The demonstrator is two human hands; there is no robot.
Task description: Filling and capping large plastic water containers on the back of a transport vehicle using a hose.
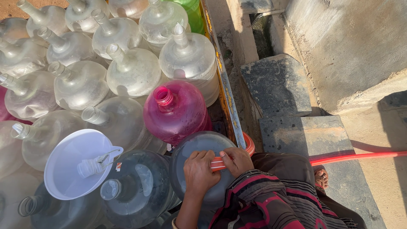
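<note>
A red hose [218, 163] is gripped at lower centre by both hands, left hand [199, 171] and right hand [236, 160] closed around it side by side. It is held over a dark jug [199, 146], with a white funnel [74, 163] to the left.

The hands [218, 166] hide the red hose [356, 157] end and the jug [195, 146] mouth beneath.

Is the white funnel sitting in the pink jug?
No, the white funnel sits on a clear jug; the pink jug has an open neck.
</note>
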